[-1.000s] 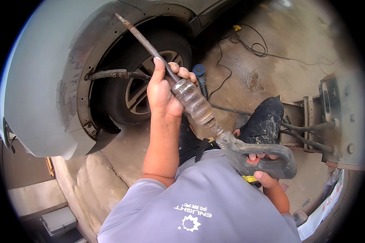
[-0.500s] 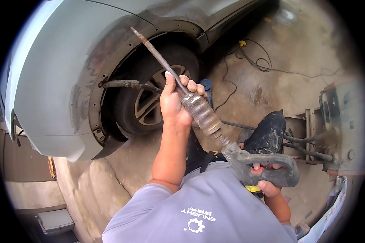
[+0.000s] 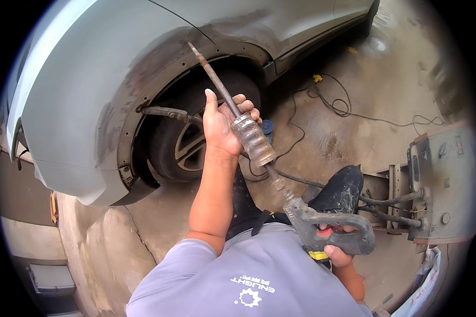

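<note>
A slide-hammer dent puller (image 3: 253, 140) lies diagonally across my view, with a steel rod, a ribbed sliding weight and a black pistol-like handle. My right hand (image 3: 337, 253) grips the handle, fingers through its loop near a red trigger. Up front, my left hand (image 3: 225, 124) cradles the rod just ahead of the weight, thumb raised and fingers loosely curled behind it. The rod's pointed tip overlaps the sanded edge of a grey car fender (image 3: 84, 111) above the wheel arch; contact cannot be made out.
A metal bar (image 3: 169, 112) juts from the arch edge in front of the wheel (image 3: 188, 145). A cable (image 3: 346, 108) with a yellow plug loops over the floor. At right stands a grey machine (image 3: 447, 185) with thick black cables. A blue round object (image 3: 267, 127) sits near the tyre.
The weight has slid forward, baring more rod between it and the handle. My left hand's thumb has spread away from the rod. My view has shifted slightly.
</note>
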`<state>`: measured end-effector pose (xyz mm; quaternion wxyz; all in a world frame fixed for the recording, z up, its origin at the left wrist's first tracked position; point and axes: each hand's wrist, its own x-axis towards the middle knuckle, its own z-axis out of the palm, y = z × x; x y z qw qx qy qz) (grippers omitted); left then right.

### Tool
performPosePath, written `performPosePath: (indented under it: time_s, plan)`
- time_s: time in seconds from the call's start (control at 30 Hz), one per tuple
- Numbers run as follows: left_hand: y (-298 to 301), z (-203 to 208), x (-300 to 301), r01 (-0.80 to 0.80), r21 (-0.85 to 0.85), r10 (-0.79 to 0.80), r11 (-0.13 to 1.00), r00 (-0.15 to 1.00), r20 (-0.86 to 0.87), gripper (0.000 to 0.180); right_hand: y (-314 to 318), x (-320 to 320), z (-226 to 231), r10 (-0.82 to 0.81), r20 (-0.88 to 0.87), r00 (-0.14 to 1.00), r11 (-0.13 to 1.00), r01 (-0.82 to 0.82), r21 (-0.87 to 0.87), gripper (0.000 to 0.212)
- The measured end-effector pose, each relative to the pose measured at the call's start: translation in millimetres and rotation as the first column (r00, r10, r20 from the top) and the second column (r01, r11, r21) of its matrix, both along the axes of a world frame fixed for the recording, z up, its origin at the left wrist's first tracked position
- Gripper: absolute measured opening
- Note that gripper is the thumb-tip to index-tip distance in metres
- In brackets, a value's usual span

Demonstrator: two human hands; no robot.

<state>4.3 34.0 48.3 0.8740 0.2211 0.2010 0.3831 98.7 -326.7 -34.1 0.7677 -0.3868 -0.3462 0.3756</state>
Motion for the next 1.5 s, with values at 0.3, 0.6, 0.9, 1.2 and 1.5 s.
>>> performPosePath:
  time_s: [0.3,0.6,0.9,1.2,1.5]
  plan:
    - [-41,-22,-3,0.047,0.019,-0.049,0.999,0.994,0.102,0.056,-5,1,-19,-0.033,0.008,0.999,0.999,0.032,0.022,0.07]
    - [-37,-55,-11,0.248,0.147,-0.287,0.958,0.762,0.581,0.055,-5,-2,-14,0.01,0.015,1.0,1.0,-0.01,-0.022,0.067]
    - [-28,-42,-14,0.073,0.106,-0.093,0.992,0.977,0.193,0.056,-1,-7,-2,-0.008,-0.018,1.0,0.997,0.006,-0.073,0.063]
    - [-32,-35,-22,0.027,0.112,-0.045,0.993,0.987,0.157,0.056,-4,-2,-7,-0.017,-0.004,1.0,0.998,0.016,-0.057,0.063]
    - [-34,-31,-17,0.015,0.176,-0.041,0.984,0.989,0.145,0.052,1,9,-11,0.144,0.024,0.989,0.989,-0.145,0.01,0.073]
